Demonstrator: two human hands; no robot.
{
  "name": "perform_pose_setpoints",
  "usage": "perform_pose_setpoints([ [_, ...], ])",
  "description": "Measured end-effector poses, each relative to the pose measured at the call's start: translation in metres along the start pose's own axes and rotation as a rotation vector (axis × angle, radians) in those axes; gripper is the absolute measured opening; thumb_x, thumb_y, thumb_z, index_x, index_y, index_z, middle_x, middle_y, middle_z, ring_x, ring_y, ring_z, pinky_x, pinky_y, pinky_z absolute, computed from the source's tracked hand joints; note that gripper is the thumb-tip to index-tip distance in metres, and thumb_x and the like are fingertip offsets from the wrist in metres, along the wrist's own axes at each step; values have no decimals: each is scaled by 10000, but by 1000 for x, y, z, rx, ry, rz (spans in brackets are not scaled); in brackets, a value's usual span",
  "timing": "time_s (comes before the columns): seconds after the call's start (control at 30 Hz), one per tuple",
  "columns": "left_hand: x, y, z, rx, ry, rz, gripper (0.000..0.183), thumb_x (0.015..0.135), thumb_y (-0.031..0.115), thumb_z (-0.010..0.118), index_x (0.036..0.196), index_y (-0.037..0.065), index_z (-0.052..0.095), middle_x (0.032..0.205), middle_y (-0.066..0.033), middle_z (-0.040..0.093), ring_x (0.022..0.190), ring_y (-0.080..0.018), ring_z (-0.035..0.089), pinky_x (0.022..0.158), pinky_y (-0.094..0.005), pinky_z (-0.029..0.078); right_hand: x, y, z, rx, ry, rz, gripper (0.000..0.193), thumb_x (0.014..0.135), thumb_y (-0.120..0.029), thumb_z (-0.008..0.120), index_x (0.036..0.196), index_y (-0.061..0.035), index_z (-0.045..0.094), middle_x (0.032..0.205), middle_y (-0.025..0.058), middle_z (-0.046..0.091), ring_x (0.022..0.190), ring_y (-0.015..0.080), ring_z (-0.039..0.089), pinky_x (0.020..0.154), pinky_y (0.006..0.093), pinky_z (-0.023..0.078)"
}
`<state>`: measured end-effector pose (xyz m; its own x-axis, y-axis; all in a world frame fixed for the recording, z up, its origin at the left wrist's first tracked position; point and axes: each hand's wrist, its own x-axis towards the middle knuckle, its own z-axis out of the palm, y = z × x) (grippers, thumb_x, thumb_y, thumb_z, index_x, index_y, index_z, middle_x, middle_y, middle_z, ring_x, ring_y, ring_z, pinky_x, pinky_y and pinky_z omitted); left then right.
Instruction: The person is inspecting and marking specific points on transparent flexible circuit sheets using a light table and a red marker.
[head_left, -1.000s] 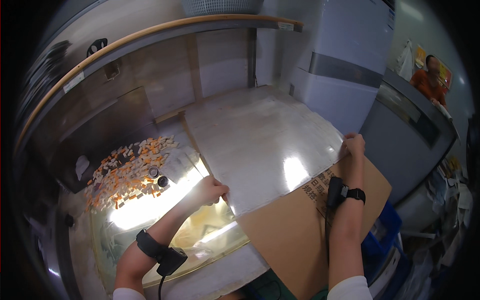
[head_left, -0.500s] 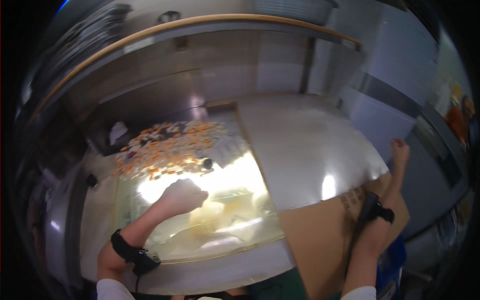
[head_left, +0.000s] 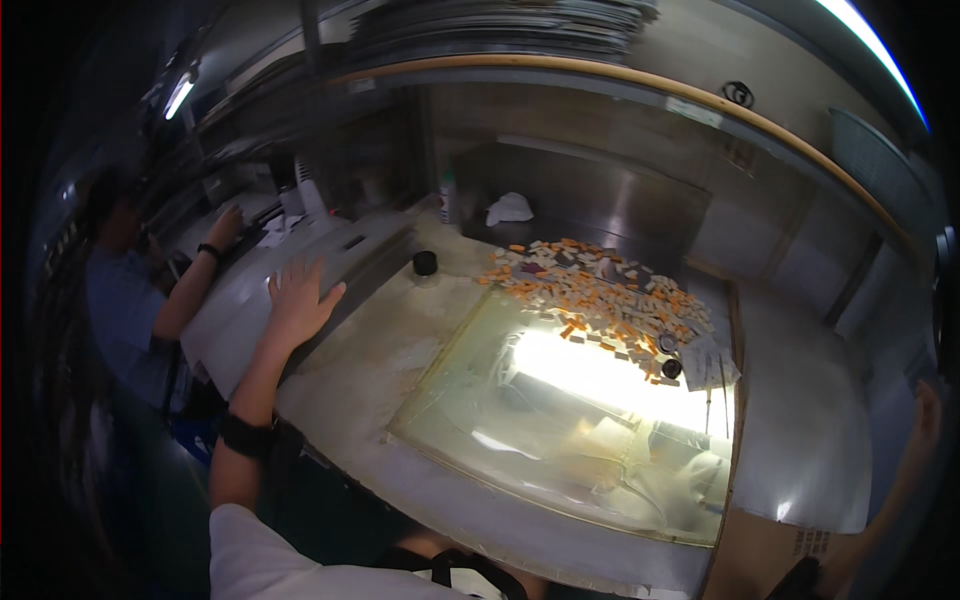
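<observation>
My left hand (head_left: 300,303) is raised with its fingers spread, over the near side of a grey surface at the left, and nothing is in it. At the far right edge my right hand (head_left: 927,412) is dim and smeared, beside a pale metal sheet (head_left: 810,420); its fingers do not show clearly. Between the two hands lies a lit glass panel (head_left: 480,405) set in the worktop. Many small orange and white pieces (head_left: 600,300) are heaped at its far side. A small dark round pot (head_left: 671,369) and a whitish sheet (head_left: 708,362) lie beside them.
A black-lidded jar (head_left: 425,264), a bottle (head_left: 447,197) and a crumpled white cloth (head_left: 510,209) stand farther back. Another person (head_left: 130,290) works at the left. Overhead runs a shelf (head_left: 560,66) with stacked flat sheets (head_left: 500,35). Cardboard (head_left: 765,555) lies at lower right.
The view has swung left, bringing the other person into sight. My left hand has gone from closed above the lit panel to spread at the left. My right hand is nearer the picture's edge.
</observation>
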<state>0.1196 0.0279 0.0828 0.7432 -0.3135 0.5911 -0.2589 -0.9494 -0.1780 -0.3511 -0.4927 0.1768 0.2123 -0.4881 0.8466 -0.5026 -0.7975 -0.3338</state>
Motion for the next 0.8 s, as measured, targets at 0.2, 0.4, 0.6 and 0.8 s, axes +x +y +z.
perform_pose_setpoints([
  [0.2, -7, -35, 20, -155, -299, -90, 447, 805, 344, 433, 1205, 154, 366, 1243, -222, 289, 1130, -433, 281, 907, -527, 246, -45, -123, 16, -58, -138, -379, 245, 770, -130, 470, 978, -7, 515, 1019, 108, 486, 962, 223, 466, 851, 329, 337],
  [0.4, -18, -30, 0, -195, -290, -78, 436, 775, 264, 494, 1190, 166, 403, 1263, -209, 285, 1140, -415, 281, 929, -481, 241, -58, -175, 22, 19, -288, -447, 257, 759, -137, 464, 981, -15, 509, 1047, 122, 458, 1025, 256, 425, 882, 379, 312],
  [0.6, -34, -33, -11, -256, -181, -64, 470, 729, 168, 546, 1179, 164, 415, 1179, -198, 402, 1103, -357, 365, 913, -401, 291, -62, -190, 30, 47, -338, -471, 275, 754, -176, 474, 971, -12, 511, 1015, 126, 459, 991, 256, 436, 855, 370, 327],
  [0.8, -43, -32, -29, -310, -14, -39, 489, 708, 160, 568, 1174, 191, 425, 1114, -149, 464, 990, -299, 466, 830, -383, 354, -77, -208, 50, 227, -489, -444, 299, 735, -245, 512, 912, -4, 519, 961, 138, 463, 923, 261, 455, 798, 349, 342],
])
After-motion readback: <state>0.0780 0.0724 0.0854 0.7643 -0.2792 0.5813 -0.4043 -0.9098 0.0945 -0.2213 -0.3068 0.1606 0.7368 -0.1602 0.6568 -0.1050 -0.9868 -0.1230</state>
